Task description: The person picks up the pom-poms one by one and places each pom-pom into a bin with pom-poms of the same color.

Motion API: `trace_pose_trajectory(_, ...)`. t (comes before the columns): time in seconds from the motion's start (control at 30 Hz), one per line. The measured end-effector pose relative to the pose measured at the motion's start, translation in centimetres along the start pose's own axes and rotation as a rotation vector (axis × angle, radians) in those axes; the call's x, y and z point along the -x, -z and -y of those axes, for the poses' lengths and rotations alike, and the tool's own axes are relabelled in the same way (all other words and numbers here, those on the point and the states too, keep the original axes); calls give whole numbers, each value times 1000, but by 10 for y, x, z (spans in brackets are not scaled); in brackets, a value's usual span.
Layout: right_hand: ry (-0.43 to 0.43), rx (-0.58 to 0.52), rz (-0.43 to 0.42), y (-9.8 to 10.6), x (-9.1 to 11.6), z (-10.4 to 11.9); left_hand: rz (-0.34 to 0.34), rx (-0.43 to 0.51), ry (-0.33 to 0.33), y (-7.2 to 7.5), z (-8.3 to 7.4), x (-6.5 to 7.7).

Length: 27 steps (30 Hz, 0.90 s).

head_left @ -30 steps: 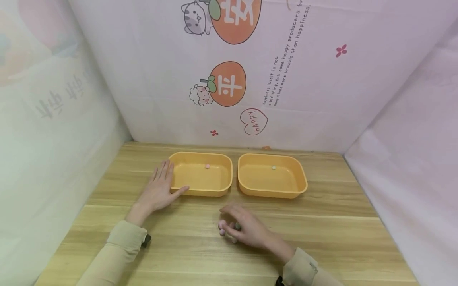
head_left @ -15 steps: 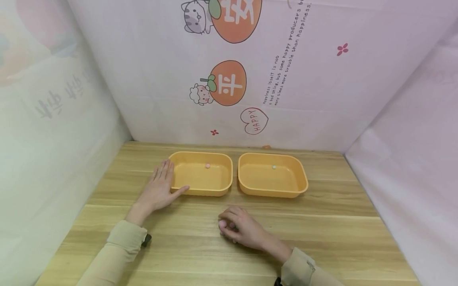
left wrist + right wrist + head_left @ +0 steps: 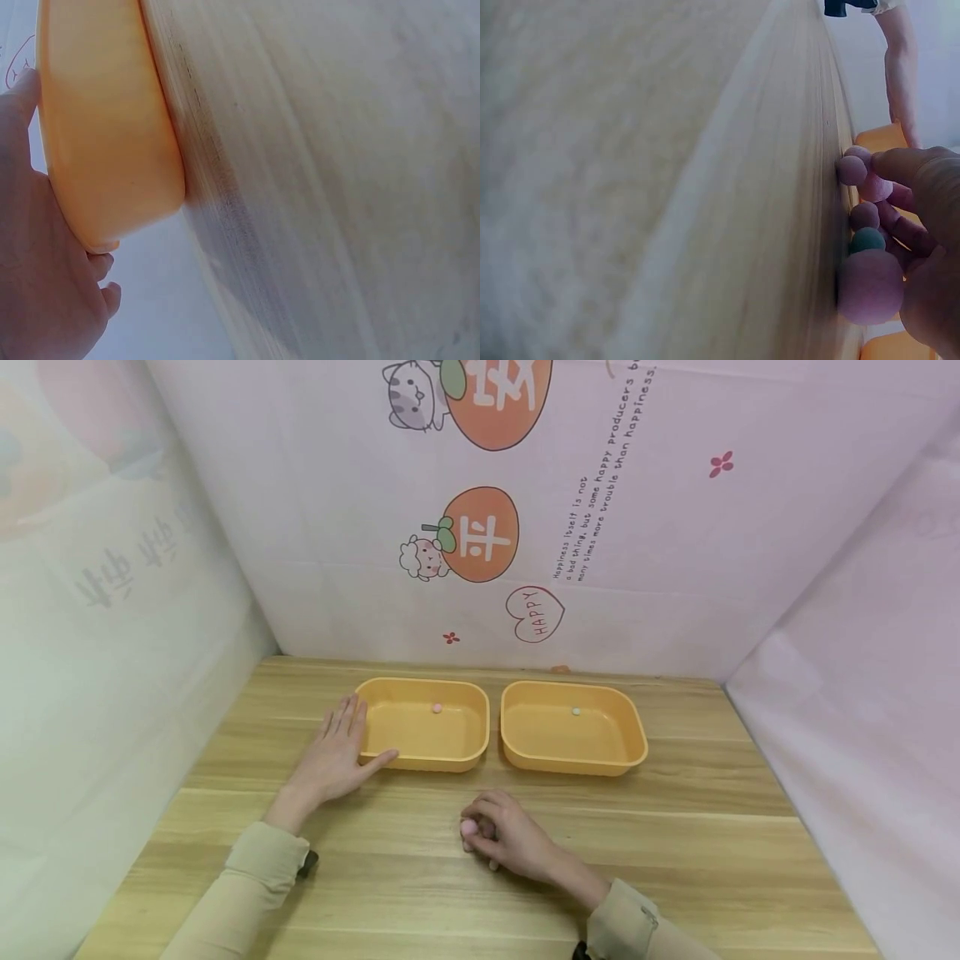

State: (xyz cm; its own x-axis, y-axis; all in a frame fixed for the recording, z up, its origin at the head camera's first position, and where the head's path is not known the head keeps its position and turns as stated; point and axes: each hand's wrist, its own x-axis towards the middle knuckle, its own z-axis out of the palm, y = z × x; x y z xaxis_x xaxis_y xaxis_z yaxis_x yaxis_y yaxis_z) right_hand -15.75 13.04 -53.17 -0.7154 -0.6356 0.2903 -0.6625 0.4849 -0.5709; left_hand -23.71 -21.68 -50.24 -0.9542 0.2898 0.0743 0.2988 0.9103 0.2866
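My left hand [image 3: 333,762] rests against the left end of the left yellow bin [image 3: 423,766], fingers straight along its side and thumb on the front rim. A small pink ball [image 3: 437,708] lies inside that bin. My right hand [image 3: 517,839] is low over the table before the bins, its thumb and fingers pinching a pink ball [image 3: 468,827]. Around those fingers, in the right wrist view, are several more balls on the table: a large pink ball [image 3: 871,287], a green ball [image 3: 868,240] and smaller pink balls [image 3: 852,170]. From the head view the hand hides most of them.
To the right stands a second yellow bin [image 3: 573,767] with a small pale green ball [image 3: 576,712] in it. Both bins stand on a wood-grain table [image 3: 405,893], near its back edge. White printed cloth [image 3: 645,627] hangs behind and at both sides.
My right hand has lowered its fingers among the balls and drawn them in round a pink ball. The left hand stays at its bin.
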Motion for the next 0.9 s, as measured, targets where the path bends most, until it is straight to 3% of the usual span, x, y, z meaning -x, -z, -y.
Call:
trace_pose_trajectory(0.2,63,101,-58,-4,1,-7,-1,-6,-4,1,-1,0)
trace_pose_trajectory(0.43,90,220,-83,1,-2,3,8,-15,1,1,-1,1)
trace_pose_trajectory(0.9,111,241,-129,10,-8,5,12,-8,-2,0,0,1)
